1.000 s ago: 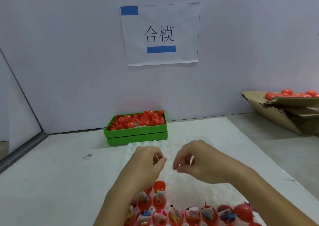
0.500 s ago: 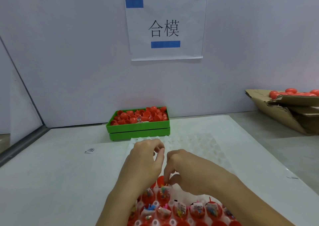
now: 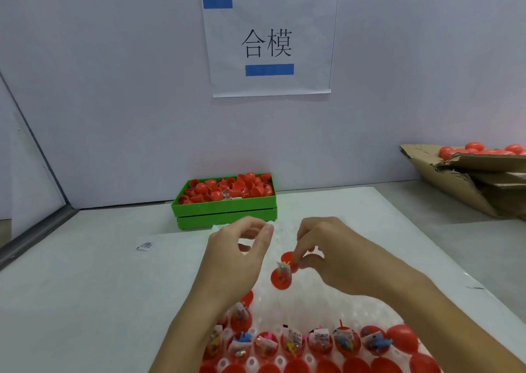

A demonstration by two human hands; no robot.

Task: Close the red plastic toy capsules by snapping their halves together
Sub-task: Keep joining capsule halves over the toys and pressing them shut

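My right hand (image 3: 333, 254) pinches an open red capsule (image 3: 281, 277) by its hinged lid and holds it above the white dimpled tray (image 3: 310, 301); a small wrapped toy sits in its lower half. My left hand (image 3: 239, 256) hovers just left of the capsule with fingers loosely curled and thumb apart, holding nothing. Along the tray's near edge stand several open red capsule halves (image 3: 293, 342) with toys inside, and a closed capsule (image 3: 402, 340) lies at their right end.
A green crate (image 3: 225, 207) full of red capsule halves stands against the back wall. A torn cardboard box (image 3: 466, 182) with red capsules lies at the far right. A small white packet (image 3: 145, 245) rests on the table to the left. A paper sign hangs on the wall.
My right hand has lifted one open capsule out of the tray's row and raised it. My left hand has spread slightly and moved up beside it.
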